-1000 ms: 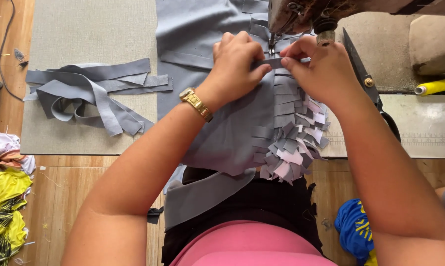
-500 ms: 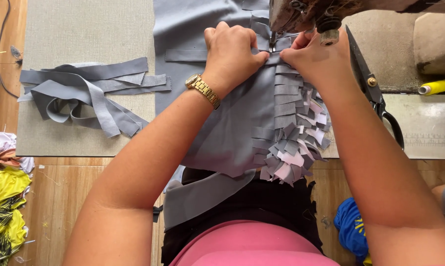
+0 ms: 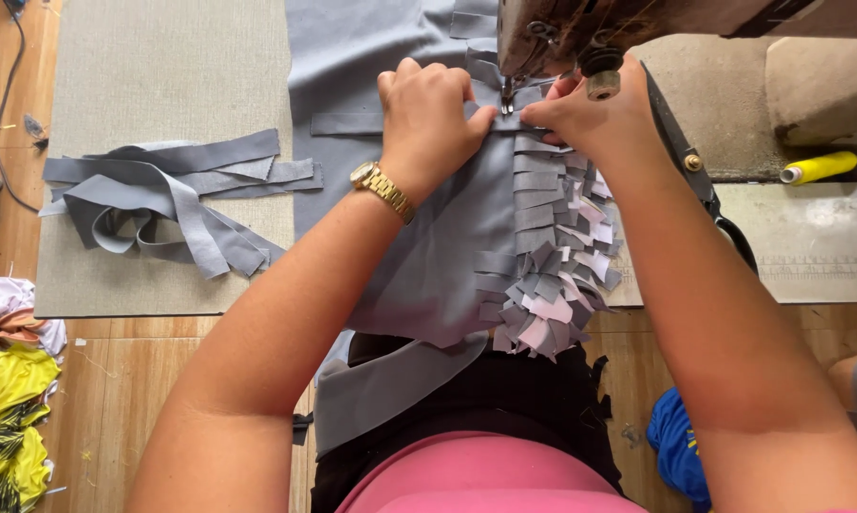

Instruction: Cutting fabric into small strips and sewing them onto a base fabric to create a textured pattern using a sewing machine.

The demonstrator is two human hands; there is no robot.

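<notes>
left hand (image 3: 430,122) curled, fingers pressed down on the grey woven fabric panel (image 3: 428,266), pinching it narrow just left of the needle. right hand (image 3: 590,119) likewise closed narrow, fingertips pinching a short grey fabric strip (image 3: 533,144) at the panel's edge, just right of the needle. both hands nearly touch, needle area of the brown sewing machine head (image 3: 580,33) between and just beyond them; the 2 hands look equally near. panel's long axis runs from the hands back toward the body, draping off the surface; a column of sewn grey strips (image 3: 552,275) trails below the right hand. gold wristwatch (image 3: 381,188) on left wrist. loose pile of long grey strips (image 3: 162,204) well left of left hand. black-handled scissors (image 3: 699,176) just right of right forearm; yellow thread spool (image 3: 822,167) farther right.
</notes>
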